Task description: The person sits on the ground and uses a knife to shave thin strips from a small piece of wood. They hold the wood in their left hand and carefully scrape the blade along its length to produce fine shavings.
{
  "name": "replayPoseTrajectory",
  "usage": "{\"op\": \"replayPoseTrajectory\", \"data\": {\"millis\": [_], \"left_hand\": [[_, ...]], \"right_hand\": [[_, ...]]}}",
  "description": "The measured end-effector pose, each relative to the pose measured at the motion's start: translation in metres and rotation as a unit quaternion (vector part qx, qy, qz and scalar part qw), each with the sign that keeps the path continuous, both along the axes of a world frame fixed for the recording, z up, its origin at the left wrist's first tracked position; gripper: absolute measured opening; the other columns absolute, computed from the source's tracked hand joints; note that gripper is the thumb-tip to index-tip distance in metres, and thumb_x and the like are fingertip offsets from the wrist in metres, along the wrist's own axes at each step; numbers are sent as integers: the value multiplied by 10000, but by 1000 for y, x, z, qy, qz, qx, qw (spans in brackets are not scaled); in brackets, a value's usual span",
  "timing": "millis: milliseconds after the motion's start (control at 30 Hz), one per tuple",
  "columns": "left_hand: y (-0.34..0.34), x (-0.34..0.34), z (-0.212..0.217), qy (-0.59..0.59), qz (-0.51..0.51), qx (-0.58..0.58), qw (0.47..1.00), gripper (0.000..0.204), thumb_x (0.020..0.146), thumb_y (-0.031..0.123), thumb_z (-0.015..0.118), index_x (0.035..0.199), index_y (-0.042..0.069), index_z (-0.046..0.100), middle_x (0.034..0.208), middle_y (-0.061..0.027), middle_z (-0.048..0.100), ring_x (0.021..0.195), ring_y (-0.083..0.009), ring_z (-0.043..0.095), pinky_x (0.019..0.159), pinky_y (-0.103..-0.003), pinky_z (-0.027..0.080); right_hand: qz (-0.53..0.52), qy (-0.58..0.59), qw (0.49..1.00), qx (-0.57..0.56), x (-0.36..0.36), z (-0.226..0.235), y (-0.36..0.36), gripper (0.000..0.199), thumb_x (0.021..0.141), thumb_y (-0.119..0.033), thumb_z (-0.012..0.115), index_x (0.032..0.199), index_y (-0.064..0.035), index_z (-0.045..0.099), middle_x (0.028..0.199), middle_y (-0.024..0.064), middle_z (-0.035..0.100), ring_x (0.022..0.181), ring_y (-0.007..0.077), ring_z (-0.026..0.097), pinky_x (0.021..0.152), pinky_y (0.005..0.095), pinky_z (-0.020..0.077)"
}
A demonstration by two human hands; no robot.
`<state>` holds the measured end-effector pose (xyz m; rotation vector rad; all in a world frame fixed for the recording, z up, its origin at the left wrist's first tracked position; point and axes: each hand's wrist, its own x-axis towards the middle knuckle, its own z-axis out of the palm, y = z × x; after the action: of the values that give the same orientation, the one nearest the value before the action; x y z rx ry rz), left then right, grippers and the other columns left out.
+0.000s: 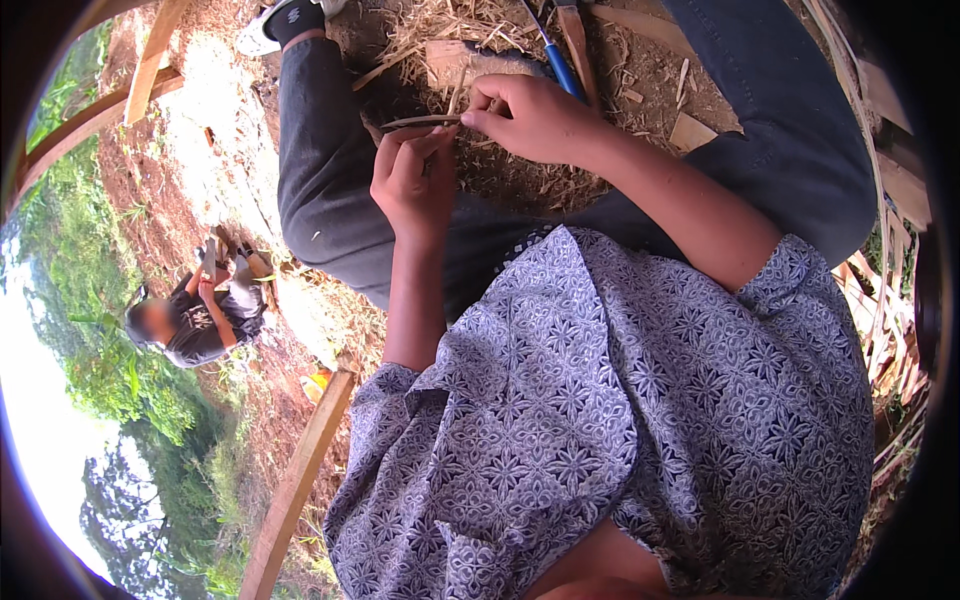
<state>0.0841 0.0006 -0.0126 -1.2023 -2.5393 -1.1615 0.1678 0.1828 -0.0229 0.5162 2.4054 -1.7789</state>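
Note:
Between my legs, both hands meet over a thin brown wooden strip [420,120]. My right hand [530,115] pinches its right end between thumb and bent fingers. Just below it, my left hand [412,185] has its fingers curled up against the strip, closed near the same end. A second thin sliver [457,92] stands up beside the right fingertips; whether it is joined to the strip I cannot tell. Beyond the hands lies a wooden block [450,62] among shavings. A tool with a blue handle [563,72] and a thin metal shaft rests right of the block.
Wood shavings [515,185] cover the ground between my legs. A flat wood offcut [690,132] lies near my right thigh. Long wooden strips [880,320] are piled at the far right. On the left are a long plank [300,480] and another seated person [215,310] holding something.

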Motion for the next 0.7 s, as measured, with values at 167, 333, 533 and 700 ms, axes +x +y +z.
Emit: {"op": "replayPoseTrajectory", "data": {"millis": [167,333,533,700], "left_hand": [[5,2,0,-1,-19,11,1000,210,795,-33,847,896,86,707,867,-79,717,743,-214,708,627,-321,554],[3,-3,3,18,0,3,1000,220,783,-9,880,858,74,690,832,-76,703,726,-188,703,611,-304,554],[0,-11,-4,1,11,19,1000,205,800,-30,861,882,60,696,838,-76,700,727,-169,699,618,-294,575],[5,-9,1,11,3,8,1000,200,799,-48,853,878,61,706,851,-76,713,743,-164,707,625,-286,574]], "right_hand": [[-21,-4,999,45,2,-69,14,257,999,-307,699,976,-54,663,770,61,678,704,139,644,646,355,499],[0,-15,999,-39,-2,-5,0,244,1001,-277,702,961,-40,658,761,59,668,684,128,609,648,335,482],[-18,5,1000,-16,-9,-22,-2,237,1004,-262,700,959,-33,654,752,54,652,689,122,601,646,319,474],[-24,22,999,-38,-3,2,-5,227,1006,-253,694,952,-36,650,757,60,652,694,142,623,657,337,488]]}}
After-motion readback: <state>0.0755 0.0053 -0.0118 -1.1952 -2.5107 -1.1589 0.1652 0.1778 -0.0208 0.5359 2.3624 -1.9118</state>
